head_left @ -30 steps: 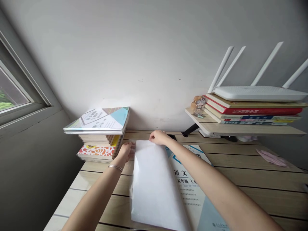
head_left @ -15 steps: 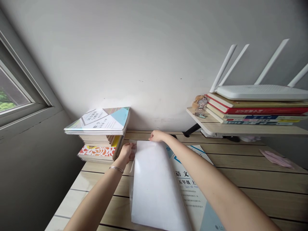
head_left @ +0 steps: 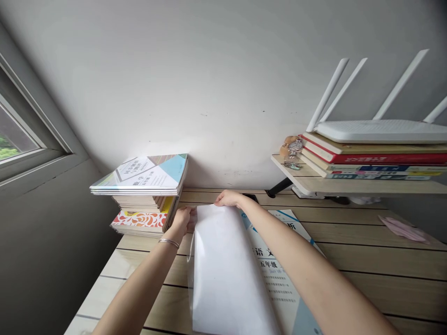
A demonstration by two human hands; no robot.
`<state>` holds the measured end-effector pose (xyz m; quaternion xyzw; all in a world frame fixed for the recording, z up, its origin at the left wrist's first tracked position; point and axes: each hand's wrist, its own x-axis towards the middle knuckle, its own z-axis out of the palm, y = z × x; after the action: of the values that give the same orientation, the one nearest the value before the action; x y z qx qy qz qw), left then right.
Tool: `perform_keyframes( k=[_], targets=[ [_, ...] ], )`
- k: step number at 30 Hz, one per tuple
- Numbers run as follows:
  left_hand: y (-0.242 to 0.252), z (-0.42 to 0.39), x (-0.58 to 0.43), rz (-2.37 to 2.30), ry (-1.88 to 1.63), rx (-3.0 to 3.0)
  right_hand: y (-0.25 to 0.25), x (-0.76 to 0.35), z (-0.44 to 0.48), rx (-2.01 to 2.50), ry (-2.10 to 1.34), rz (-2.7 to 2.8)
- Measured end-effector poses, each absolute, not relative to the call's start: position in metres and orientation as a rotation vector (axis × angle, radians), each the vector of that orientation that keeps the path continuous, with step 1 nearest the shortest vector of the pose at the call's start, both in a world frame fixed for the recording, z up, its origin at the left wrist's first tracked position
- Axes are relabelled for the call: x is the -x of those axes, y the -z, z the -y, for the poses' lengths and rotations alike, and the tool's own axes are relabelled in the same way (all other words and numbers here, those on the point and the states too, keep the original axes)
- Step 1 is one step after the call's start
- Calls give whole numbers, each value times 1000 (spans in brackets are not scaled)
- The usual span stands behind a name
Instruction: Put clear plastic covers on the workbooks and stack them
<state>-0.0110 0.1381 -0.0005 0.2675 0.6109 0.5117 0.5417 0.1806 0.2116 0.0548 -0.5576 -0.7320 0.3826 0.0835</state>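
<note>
Chinese book cover point(head_left: 279, 286): 语 plus partly covered 文, 五年级 underneath, 析 near top edge; smaller lines too tiny to read. Top workbook point(head_left: 167, 172) on left stack: turned print, can't read reliably. Red book point(head_left: 391, 158): pale spine characters, illegible

"What surface do you have?"
"From my end I see a pale wooden table point(head_left: 394, 265) crossed by dark seams. A book pile point(head_left: 141, 197) stands at its far left. Near the middle I see a blue-and-white book point(head_left: 278, 289), partly covered by a white sheet point(head_left: 228, 274); how much of that sheet touches the wood, I can't tell."
"And the right?"
"I've a pink cloth point(head_left: 403, 229) there, and a partly hidden dark object point(head_left: 250, 197) near the back edge."
"Any shelf?"
"A light shelf point(head_left: 307, 179), raised above the table. I make out stacked books point(head_left: 366, 159) on it, a small figure point(head_left: 292, 147) beside them."
</note>
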Motion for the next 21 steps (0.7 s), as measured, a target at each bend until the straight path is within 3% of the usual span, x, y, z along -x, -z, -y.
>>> perform_keyframes(
  k=[13,21],
  targets=[
    [-13,-141,11,-1589,-1130,-822,-54,-180,-209,1599,-1121,2251],
    [-45,-170,15,-1600,-592,-1093,-59,-174,-204,1496,-1054,2502]
  ],
)
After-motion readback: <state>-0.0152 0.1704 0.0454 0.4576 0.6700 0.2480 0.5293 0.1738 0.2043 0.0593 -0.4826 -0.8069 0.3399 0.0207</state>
